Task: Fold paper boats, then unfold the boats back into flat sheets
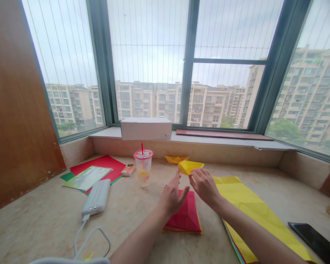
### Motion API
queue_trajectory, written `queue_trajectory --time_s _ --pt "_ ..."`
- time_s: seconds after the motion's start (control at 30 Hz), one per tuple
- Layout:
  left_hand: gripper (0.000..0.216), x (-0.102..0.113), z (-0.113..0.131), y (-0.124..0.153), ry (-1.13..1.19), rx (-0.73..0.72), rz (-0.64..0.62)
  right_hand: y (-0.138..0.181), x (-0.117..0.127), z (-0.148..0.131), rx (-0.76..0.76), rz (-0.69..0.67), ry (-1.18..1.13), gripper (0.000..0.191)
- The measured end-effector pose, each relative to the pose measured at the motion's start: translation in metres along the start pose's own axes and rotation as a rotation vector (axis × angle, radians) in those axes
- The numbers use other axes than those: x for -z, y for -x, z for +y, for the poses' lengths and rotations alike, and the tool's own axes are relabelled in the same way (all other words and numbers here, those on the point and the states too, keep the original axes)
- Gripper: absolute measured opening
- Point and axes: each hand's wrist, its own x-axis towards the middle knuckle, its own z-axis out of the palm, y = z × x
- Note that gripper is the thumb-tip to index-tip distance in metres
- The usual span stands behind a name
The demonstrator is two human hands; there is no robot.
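A yellow folded paper boat (191,167) is pinched at its right end by the fingers of my right hand (205,183). My left hand (172,196) has its fingers stretched out and the thumb apart; its fingertips reach close to the boat's left end, and I cannot tell if they touch it. Just behind is a second, orange-yellow paper boat (172,160) on the counter, partly hidden by the first. Under my left hand lies a stack of square paper with a red sheet (188,214) on top, partly covered by the hand.
Large yellow paper sheets (244,209) lie at right, beside a black phone (316,240). Left are a lidded cup (143,170) with a red straw, a small packet (128,169), a cabled power bank (96,198) and red paper (104,163). A white box (145,130) sits on the sill.
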Motion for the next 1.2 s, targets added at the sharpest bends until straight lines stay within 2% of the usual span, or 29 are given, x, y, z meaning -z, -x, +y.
queue_trajectory --time_s 0.1,0.2,0.27,0.4,0.47,0.57,0.63,0.73,0.9,0.97,1.07,1.2 --pt "0.066 -0.001 0.009 0.007 0.163 0.007 -0.006 0.031 0.008 -0.036 0.121 0.162 -0.204 0.024" --pt "0.063 -0.002 0.016 0.011 0.336 -0.041 0.016 0.043 0.012 -0.054 0.135 0.289 -0.331 0.017" --pt "0.057 -0.004 0.017 0.011 0.437 0.003 0.048 0.045 0.014 -0.054 0.177 0.314 -0.387 0.018" --pt "0.049 -0.009 0.013 0.006 0.531 0.16 0.121 0.053 0.012 -0.041 0.228 0.271 -0.445 0.041" --pt "0.047 -0.009 0.009 0.003 0.547 0.229 0.169 0.058 0.007 -0.033 0.157 0.279 -0.442 0.046" --pt "0.045 -0.007 0.004 -0.001 0.605 0.276 0.192 0.063 -0.001 -0.026 0.018 0.26 -0.443 0.037" --pt "0.046 -0.005 0.002 -0.003 0.635 0.251 0.182 0.063 -0.005 -0.026 -0.061 0.168 -0.525 0.035" --pt "0.048 -0.003 0.001 -0.004 0.661 0.236 0.169 0.063 -0.007 -0.029 -0.185 0.057 -0.703 0.042" --pt "0.044 -0.004 0.004 -0.002 0.641 0.207 0.081 0.061 -0.01 -0.032 -0.374 0.065 -0.903 0.044" --pt "0.047 -0.004 0.008 0.0 0.598 0.204 0.026 0.061 -0.015 -0.032 -0.415 0.073 -0.998 0.046" --pt "0.054 -0.002 0.014 0.003 0.53 0.2 0.014 0.06 -0.022 -0.03 -0.442 0.076 -1.151 0.049" --pt "0.06 0.0 0.019 0.003 0.539 0.177 0.05 0.059 -0.02 -0.029 -0.366 0.045 -1.369 0.048"
